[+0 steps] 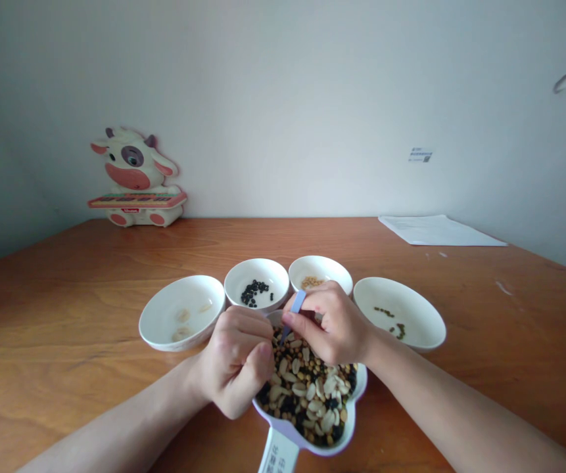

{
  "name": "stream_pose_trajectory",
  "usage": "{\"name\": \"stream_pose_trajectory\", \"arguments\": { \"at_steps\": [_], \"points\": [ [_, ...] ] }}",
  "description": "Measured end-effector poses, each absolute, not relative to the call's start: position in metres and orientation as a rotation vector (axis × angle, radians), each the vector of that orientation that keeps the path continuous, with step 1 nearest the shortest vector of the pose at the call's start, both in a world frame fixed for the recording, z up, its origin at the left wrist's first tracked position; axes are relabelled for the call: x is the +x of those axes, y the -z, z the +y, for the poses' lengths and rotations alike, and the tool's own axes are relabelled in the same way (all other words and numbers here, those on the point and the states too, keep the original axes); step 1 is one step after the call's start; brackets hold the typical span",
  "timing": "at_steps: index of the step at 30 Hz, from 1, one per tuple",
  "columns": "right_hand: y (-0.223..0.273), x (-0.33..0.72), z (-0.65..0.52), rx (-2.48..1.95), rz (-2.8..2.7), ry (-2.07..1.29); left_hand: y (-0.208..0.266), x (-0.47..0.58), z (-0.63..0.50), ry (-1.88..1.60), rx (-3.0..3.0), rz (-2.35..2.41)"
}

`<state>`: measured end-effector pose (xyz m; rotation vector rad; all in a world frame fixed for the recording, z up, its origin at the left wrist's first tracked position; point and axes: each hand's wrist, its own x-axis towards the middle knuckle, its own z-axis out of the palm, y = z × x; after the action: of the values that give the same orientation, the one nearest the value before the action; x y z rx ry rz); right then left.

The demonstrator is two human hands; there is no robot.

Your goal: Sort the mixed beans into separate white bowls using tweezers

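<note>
A purple-rimmed pan (359, 394) with a wavy edge and a white handle (279, 453) holds a mix of shelled peanuts, black beans, yellow beans and small green beans. My right hand (336, 322) is over its far part, pinching lavender tweezers (298, 302) whose tips point down into the mix. My left hand (240, 358) is closed in a fist at the pan's left rim; what its fingers hold, if anything, is hidden. Behind stand white bowls: one with peanuts (152, 318), one with black beans (233, 279), one with yellow beans (319, 263) and one with green beans (425, 325).
A toy cow with a keyboard (137, 180) stands at the back left of the wooden table (66, 328). White paper sheets (440, 230) lie at the back right. A pale wall with a small printed label (421, 156) rises behind the table.
</note>
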<state>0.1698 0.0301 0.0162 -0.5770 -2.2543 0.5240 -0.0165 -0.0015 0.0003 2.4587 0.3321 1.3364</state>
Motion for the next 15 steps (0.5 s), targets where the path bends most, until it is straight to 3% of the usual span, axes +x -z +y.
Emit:
{"name": "stream_pose_trajectory", "arguments": {
  "at_steps": [8, 15],
  "points": [
    [-0.009, 0.170, 0.033, -0.753, -1.774, -0.479, -0.003, -0.015, -0.001, -1.343, 2.449, 0.325],
    [-0.003, 0.167, 0.040, -0.883, -1.875, -0.477, -0.001, -0.015, -0.002, -1.340, 2.457, 0.328]
  ]
}}
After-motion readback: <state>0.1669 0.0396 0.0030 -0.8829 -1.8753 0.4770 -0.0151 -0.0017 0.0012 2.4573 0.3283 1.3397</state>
